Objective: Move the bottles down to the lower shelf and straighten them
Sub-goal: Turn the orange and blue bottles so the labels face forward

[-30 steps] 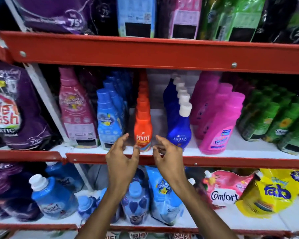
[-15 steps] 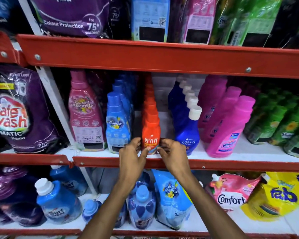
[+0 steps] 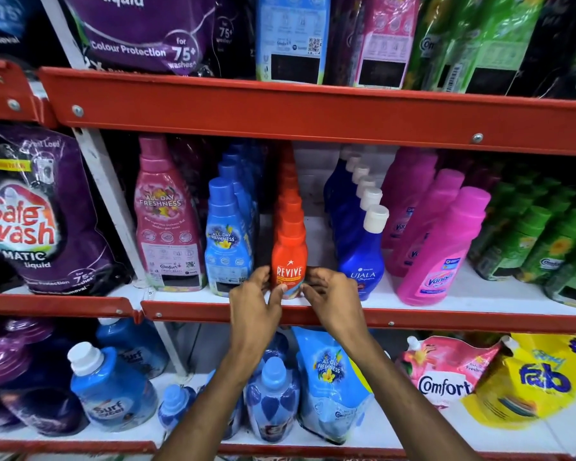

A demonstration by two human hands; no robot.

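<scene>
An orange Revive bottle [image 3: 289, 257] stands upright at the front of a row of orange bottles on the middle shelf [image 3: 413, 316]. My left hand [image 3: 255, 302] grips its lower left side, thumb across the label's bottom. My right hand [image 3: 333, 299] presses its fingertips on the bottle's lower right side. Left of it stands a row of blue Comfort bottles [image 3: 226, 241], right of it a row of dark blue Ujala bottles [image 3: 361, 254]. The lower shelf [image 3: 499, 439] below holds blue bottles [image 3: 273, 399] and pouches under my forearms.
Pink Vanish bottles [image 3: 441, 251] and green bottles [image 3: 546, 241] fill the middle shelf's right. A pink Comfort bottle [image 3: 167, 221] and a purple Safewash pouch [image 3: 30, 214] stand left. A red shelf rail [image 3: 313, 111] runs overhead. Comfort [image 3: 446, 371] and yellow Fab [image 3: 539, 377] pouches lie lower right.
Both hands rose from in front of the shelf edge and closed in on the front orange Revive bottle, taking hold of its base from both sides. The camera moved closer.
</scene>
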